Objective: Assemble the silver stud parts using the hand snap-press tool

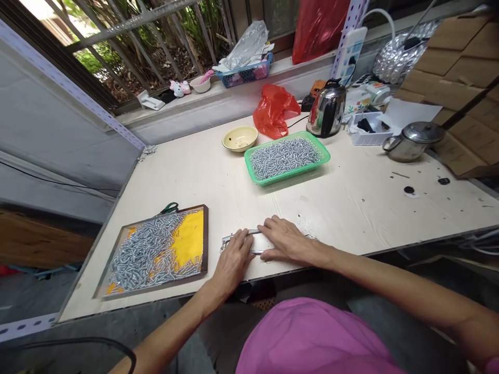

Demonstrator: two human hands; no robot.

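Both hands rest together at the near edge of the pale table (351,208). My left hand (233,261) lies with its fingers curled over the left end of a flat metal strip (229,240). My right hand (286,240) lies flat on the same strip, fingers stretched out toward the left hand. Most of the strip is hidden under the hands. To the left a brown-framed yellow tray (193,236) carries a heap of small silver screws (144,254). Farther back stands a green plastic tray (324,154) full of the same screws.
Green-handled scissors (168,209) lie behind the yellow tray. At the back stand a yellow bowl (239,138), a red plastic bag (273,110), a steel kettle (326,110) and a steel pot (413,140). Cardboard (460,67) leans at the right.
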